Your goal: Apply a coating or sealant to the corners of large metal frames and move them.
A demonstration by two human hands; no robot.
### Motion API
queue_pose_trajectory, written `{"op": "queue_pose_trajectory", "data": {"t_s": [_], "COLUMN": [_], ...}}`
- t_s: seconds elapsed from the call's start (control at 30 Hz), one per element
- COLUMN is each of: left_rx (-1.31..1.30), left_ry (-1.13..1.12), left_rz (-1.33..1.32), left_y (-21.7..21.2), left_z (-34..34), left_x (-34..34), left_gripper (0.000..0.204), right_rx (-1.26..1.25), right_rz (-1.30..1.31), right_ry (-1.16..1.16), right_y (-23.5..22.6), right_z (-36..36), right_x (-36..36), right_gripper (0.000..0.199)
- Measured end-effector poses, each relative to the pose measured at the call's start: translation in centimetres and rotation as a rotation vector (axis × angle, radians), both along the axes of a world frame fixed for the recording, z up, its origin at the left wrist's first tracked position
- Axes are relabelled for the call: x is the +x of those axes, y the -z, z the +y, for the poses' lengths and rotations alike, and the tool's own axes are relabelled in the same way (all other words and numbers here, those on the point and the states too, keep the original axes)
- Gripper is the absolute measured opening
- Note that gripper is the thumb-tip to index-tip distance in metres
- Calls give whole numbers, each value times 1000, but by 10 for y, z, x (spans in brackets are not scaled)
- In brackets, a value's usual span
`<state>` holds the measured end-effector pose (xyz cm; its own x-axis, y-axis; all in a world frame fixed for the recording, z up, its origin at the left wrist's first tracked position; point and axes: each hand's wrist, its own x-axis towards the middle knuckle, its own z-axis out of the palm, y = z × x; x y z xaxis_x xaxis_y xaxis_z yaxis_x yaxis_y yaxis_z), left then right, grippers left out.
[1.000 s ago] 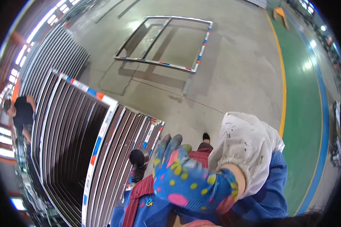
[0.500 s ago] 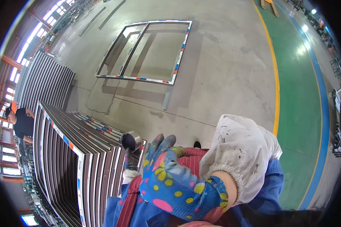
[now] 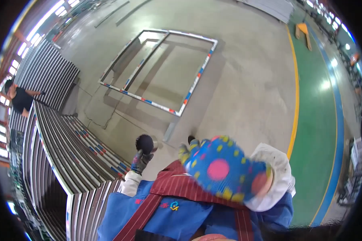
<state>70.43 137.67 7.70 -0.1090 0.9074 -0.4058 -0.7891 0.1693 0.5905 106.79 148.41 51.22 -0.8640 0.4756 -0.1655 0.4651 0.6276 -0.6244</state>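
Note:
My left hand (image 3: 141,161), in a dark grey patterned glove, grips a short silvery cylinder (image 3: 145,144) with a dark round end. It is held beside the near end of the stacked frames. My right hand (image 3: 215,166), in a blue glove with pink and yellow dots, is raised in front of my chest and holds nothing that I can see. Its fingers are foreshortened, partly hidden behind the hand and blurred. White sleeve covers, a blue work top and a dark red striped apron (image 3: 173,180) show below.
Dark frames (image 3: 74,160) with pale edges stand stacked close at my left, another stack (image 3: 54,72) beyond. A divided frame (image 3: 157,104) lies ahead above the floor. Someone in black (image 3: 22,99) stands far left. A yellow pallet jack (image 3: 303,34) is on the green lane, far right.
My right hand has moved right and up, away from the left hand. The silvery cylinder has turned, its dark end now facing me more. My view has shifted a little.

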Motion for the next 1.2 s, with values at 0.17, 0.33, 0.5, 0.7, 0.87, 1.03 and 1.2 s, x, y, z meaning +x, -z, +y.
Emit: {"op": "queue_pose_trajectory", "data": {"t_s": [0.17, 0.33, 0.5, 0.7, 0.87, 1.03, 1.2], "left_rx": [-24, 34, 43, -91, -357, -476, -666], "left_ry": [52, -7, -34, -308, -305, -694, -756], "left_rz": [58, 55, 90, 123, 540, 79, -40], "left_y": [-13, -20, -66, -73, -33, -85, -61], "left_z": [96, 185, 282, 374, 412, 538, 586], "left_x": [0, -4, -3, 6, 25, 78, 78], "left_gripper": [50, 49, 48, 41, 60, 69, 79], "right_rx": [272, 73, -155, -126, 102, 226, 308], "right_rz": [-2, -744, -588, -792, -805, -886, -904], "right_ry": [-4, 204, 160, 257, 188, 81, -20], "right_y": [127, 260, 371, 483, 546, 654, 764], "right_z": [208, 332, 414, 561, 702, 834, 909], "right_x": [22, 66, 86, 67, 26, -1, -42], "right_gripper": [42, 57, 68, 74, 60, 54, 57]}}
